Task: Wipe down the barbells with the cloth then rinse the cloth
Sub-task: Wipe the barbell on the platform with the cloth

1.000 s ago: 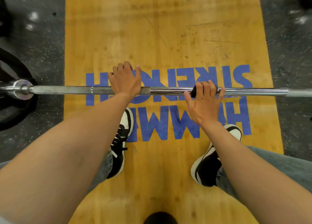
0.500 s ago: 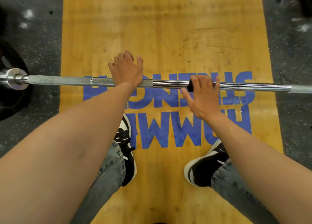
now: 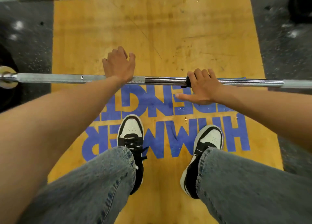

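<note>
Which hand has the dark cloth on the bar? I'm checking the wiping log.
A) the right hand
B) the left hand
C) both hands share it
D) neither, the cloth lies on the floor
A: a dark cloth shows under the fingers of the right hand where they curl over the bar, while the left hand rests on the bar with no cloth visible under it.

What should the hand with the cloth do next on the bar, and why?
Probably slide the right hand, holding the dark cloth, further right along the barbell. That shiny stretch lies bare beyond it, while the left hand rests on the bar to steady it.
</note>
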The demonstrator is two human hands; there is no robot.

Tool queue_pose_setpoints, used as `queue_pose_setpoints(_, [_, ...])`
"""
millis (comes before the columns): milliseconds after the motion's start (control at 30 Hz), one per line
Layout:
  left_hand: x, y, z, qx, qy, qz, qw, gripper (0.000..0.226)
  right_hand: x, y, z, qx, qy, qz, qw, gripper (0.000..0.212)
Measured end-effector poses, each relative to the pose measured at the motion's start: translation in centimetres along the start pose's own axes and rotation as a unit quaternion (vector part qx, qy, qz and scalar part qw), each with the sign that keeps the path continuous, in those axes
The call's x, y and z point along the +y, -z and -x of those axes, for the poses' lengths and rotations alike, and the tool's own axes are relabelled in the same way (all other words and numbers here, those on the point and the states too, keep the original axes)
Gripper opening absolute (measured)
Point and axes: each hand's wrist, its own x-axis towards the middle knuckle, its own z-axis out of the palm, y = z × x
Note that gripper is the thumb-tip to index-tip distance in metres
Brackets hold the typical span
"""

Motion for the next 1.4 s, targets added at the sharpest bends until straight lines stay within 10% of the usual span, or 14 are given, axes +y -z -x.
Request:
queue_pose_setpoints(267, [1.1, 0.2, -2.4, 0.043, 0.0, 0.048, 0.998, 0.035, -3.9, -1.1, -2.0, 0.132, -0.111, -0.13, 0.976, 0.117])
queue_pose_setpoints(433, [1.6, 0.2, -3.9, 0.044, 0.013, 0.059, 0.997, 0.036, -10.4, 1.1, -5.4, 0.17, 0.004, -0.172, 0.97, 0.103])
queue_pose_setpoints(633, [1.7, -0.1, -5.3, 0.046, 0.011, 0.084, 0.995, 0.036, -0.8, -4.0, -3.6, 0.329, -0.128, -0.167, 0.921, 0.057])
queue_pose_setpoints(800, [2.1, -0.3, -5.7, 0.085, -0.039, 0.098, 0.991, 0.029, 0.3, -3.2, -4.6, 0.274, -0.222, -0.176, 0.919, 0.083])
queue_pose_setpoints(1033, [2.4, 0.3, -5.5, 0.168, -0.089, 0.111, 0.975, 0.025, -5.1, -0.1, -7.4, 0.276, 0.01, -0.189, 0.942, 0.078])
queue_pose_setpoints(1167, [6.2, 1.0, -4.2, 0.238, -0.112, 0.128, 0.956, 0.019, 3.2, -3.6, -4.5, 0.335, -0.122, -0.184, 0.916, 0.063])
queue_pose_setpoints(1300, [14.4, -1.5, -1.5, 0.14, -0.205, 0.136, 0.959, 0.027, 1.4, -2.6, -5.8, 0.291, -0.2, -0.206, 0.912, 0.067])
queue_pose_setpoints(1400, [17.6, -4.3, -0.8, 0.067, -0.198, 0.091, 0.974, 0.033, -0.9, -2.5, -6.3, 0.321, -0.09, -0.226, 0.915, 0.053])
